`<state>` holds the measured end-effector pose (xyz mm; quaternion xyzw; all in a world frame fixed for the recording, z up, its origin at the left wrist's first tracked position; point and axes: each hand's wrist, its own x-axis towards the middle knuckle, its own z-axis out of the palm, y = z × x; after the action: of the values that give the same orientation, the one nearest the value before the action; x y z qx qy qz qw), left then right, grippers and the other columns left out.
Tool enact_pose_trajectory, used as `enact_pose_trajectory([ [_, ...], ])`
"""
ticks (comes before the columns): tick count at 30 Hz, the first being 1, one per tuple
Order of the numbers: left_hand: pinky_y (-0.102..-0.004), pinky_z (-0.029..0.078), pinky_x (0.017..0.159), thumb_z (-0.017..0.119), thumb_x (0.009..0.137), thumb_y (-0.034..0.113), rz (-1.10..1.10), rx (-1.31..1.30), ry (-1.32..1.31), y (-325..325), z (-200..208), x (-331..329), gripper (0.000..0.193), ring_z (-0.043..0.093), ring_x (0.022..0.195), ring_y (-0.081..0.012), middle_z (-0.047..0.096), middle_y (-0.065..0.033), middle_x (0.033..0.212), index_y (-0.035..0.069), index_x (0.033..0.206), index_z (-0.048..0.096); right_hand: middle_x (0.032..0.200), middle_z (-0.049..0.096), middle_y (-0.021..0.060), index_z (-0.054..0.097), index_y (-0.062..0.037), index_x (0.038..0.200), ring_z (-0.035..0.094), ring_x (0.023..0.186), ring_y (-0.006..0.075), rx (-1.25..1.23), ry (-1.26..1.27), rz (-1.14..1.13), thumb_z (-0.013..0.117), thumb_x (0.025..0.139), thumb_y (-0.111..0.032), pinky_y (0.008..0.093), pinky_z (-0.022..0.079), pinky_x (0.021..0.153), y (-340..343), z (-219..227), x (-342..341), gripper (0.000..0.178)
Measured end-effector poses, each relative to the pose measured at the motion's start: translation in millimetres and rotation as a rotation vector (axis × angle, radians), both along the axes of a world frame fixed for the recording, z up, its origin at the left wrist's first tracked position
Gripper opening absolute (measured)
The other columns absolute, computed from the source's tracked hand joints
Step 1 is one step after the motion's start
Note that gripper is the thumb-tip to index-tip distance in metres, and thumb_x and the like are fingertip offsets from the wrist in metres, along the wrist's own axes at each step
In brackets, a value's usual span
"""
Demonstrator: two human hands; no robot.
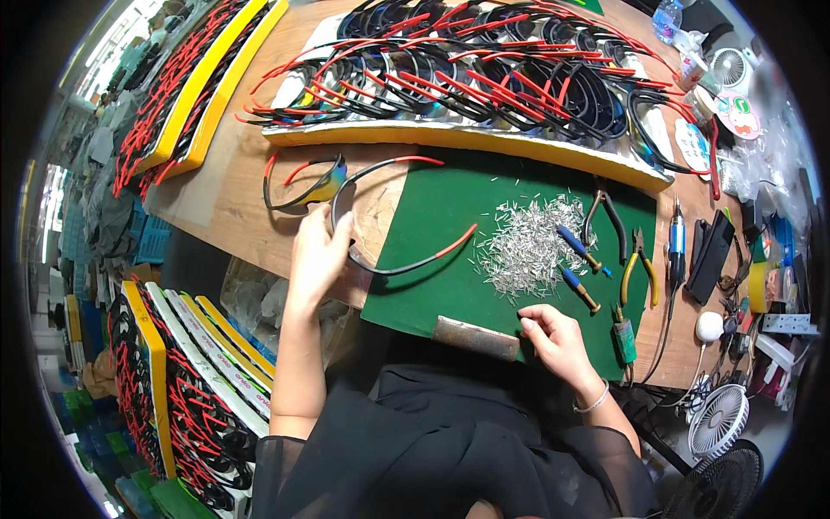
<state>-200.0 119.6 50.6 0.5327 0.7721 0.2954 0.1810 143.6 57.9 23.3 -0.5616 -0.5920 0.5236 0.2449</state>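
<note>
My left hand (pixel 322 253) is closed on a pair of sunglasses (pixel 342 211) with black frame and red-tipped temples, held over the left edge of a green mat (pixel 415 259). One temple reaches across the mat. Just beyond those fingers is another pair of sunglasses (pixel 324 187) with a yellow-blue mirrored lens; whether the hand touches it, I cannot tell. At the mat's front edge my right hand (pixel 556 339) is closed, thumb and fingertips pinched together. Anything between them is too small to make out. A worn metal bar (pixel 475 337) lies beside it, and small silver pins (pixel 532 246) are heaped beyond.
Two blue-handled screwdrivers (pixel 577 290), black-handled pliers (pixel 612 221) and yellow-handled cutters (pixel 640 268) lie right of the pins. A corded blue electric screwdriver (pixel 676 242) is farther right. Behind stands a yellow-edged tray (pixel 450 137) full of glasses. More racks (pixel 156 372) stand left.
</note>
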Motion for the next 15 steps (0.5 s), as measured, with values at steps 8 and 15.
enact_pose_trajectory([
  [8,-0.0337,0.046,0.072,0.061,0.079,0.018,-0.074,0.249,0.403,16,-24,-69,0.027,0.059,0.082,-0.0280,0.060,-0.0172,0.094,0.001,0.100,0.058,0.074,0.062,0.0090,0.060,0.0015,0.091,0.060,0.065,0.0122,0.198,0.018,0.010,0.058,0.082,-0.007,0.0235,0.047,0.058,-7,-4,-7,0.013],
  [15,-0.0285,0.048,0.070,0.061,0.069,-0.004,-0.276,0.516,0.116,-28,55,-3,0.021,0.060,0.076,-0.0200,0.062,-0.0103,0.083,0.003,0.088,0.063,0.074,0.062,0.0028,0.061,0.0003,0.094,0.054,0.061,0.0062,-0.007,0.103,-0.061,0.054,0.086,-0.009,0.0210,0.045,0.055,-17,13,19,0.014],
])
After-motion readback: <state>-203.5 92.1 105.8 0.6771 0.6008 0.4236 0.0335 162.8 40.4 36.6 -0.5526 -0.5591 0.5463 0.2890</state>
